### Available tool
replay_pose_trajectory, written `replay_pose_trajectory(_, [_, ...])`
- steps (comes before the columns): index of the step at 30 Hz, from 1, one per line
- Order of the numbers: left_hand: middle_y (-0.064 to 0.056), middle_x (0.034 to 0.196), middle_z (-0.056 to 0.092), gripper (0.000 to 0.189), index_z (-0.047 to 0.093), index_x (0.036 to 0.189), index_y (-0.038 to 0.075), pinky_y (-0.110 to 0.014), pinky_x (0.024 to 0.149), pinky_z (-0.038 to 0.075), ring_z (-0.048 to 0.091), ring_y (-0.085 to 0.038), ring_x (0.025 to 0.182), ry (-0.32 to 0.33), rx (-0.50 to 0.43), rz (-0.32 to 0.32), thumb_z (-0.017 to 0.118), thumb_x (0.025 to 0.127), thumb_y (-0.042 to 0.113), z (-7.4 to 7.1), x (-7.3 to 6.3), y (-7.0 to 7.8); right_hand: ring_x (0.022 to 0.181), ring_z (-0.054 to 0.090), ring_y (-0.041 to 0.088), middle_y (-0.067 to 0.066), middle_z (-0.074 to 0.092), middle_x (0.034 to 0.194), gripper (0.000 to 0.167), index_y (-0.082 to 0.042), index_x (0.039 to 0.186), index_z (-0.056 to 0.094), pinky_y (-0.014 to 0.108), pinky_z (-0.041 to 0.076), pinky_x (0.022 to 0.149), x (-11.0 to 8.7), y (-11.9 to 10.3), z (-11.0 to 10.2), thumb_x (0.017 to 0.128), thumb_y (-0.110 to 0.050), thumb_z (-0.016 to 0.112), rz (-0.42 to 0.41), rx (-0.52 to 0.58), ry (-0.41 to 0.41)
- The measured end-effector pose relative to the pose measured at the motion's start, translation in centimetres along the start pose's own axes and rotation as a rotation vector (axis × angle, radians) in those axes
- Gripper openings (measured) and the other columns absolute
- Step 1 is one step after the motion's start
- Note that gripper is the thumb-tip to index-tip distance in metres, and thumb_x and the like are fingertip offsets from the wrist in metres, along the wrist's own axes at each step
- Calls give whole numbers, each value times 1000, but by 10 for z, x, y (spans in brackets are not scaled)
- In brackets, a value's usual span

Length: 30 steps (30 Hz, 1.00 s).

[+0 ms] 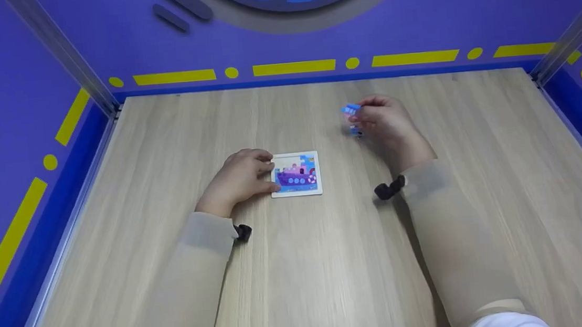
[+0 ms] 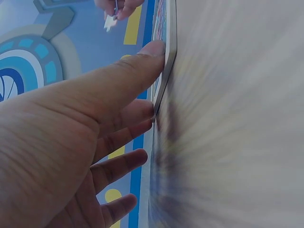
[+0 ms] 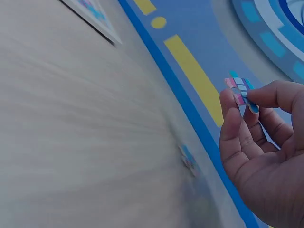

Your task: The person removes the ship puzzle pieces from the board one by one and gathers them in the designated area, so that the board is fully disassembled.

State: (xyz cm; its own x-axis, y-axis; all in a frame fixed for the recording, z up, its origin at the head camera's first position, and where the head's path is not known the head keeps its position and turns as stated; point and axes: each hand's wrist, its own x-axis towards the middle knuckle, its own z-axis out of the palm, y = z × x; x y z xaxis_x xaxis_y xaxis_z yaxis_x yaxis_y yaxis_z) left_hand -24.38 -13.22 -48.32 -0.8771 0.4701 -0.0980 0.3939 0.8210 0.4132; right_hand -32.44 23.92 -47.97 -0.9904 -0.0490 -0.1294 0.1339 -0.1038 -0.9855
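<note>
A white-framed jigsaw puzzle point(image 1: 297, 193) with a purple ship picture lies flat on the table. Its upper left part shows pale bare backing. My left hand point(image 1: 242, 177) rests at the frame's left edge, thumb and fingertips touching it; in the left wrist view the fingers point(image 2: 121, 166) are fairly straight and spread. Farther back and to the right, my right hand point(image 1: 385, 121) pinches a small blue, pink and white puzzle piece point(image 3: 242, 90) between thumb and fingers, above the table. Another puzzle piece point(image 1: 355, 130) lies on the table below that hand, partly hidden.
The pale wood-grain table point(image 1: 300, 268) reaches back to a blue-purple wall point(image 1: 181, 52) with yellow marks. Side walls with metal corner posts stand left and right. A small black device point(image 1: 389, 189) sits at each wrist.
</note>
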Motion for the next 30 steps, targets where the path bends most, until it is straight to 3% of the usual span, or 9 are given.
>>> replay_pose_trajectory(6, [-9,166,63,66,71,151,6,-55,140,34,53,-35,160,1,-3,-5,89,99,41,-1,0,1,93,81,15,4,82,108,21,-2,124,79,24,67,88,0,-10,-28,104,2,73,-8,145,132])
replay_pose_trajectory(13, [-9,167,62,67,70,153,6,-54,140,33,52,-35,160,-6,-1,-10,88,100,42,1,0,-1,96,80,12,0,85,107,39,3,149,69,21,64,85,-1,-15,-48,111,-8,69,0,137,192])
replay_pose_trajectory(15, [-8,167,61,67,70,153,7,-54,140,33,52,-35,161,-10,0,-9,88,100,43,1,0,-2,96,81,13,0,86,106,34,1,143,73,21,64,83,-1,-16,-52,110,-8,71,-3,153,201])
replay_pose_trajectory(19, [-8,168,60,67,69,154,7,-55,141,32,51,-34,162,-15,-1,-8,87,100,43,0,1,-2,91,84,15,4,86,101,10,-5,115,80,23,66,78,-1,-18,-60,106,-4,78,-12,227,205])
replay_pose_trajectory(22, [-7,168,60,68,69,154,7,-54,141,32,50,-34,162,-16,-5,-16,88,100,43,0,0,-1,86,85,18,7,85,95,6,-3,105,78,25,68,75,-1,-17,-64,101,0,81,-12,288,205])
replay_pose_trajectory(30, [-7,168,61,66,70,154,8,-55,141,33,50,-35,162,-14,-4,-11,87,101,43,0,-1,0,86,85,19,8,85,96,8,2,112,78,29,72,84,-7,-14,-75,104,1,78,40,212,197])
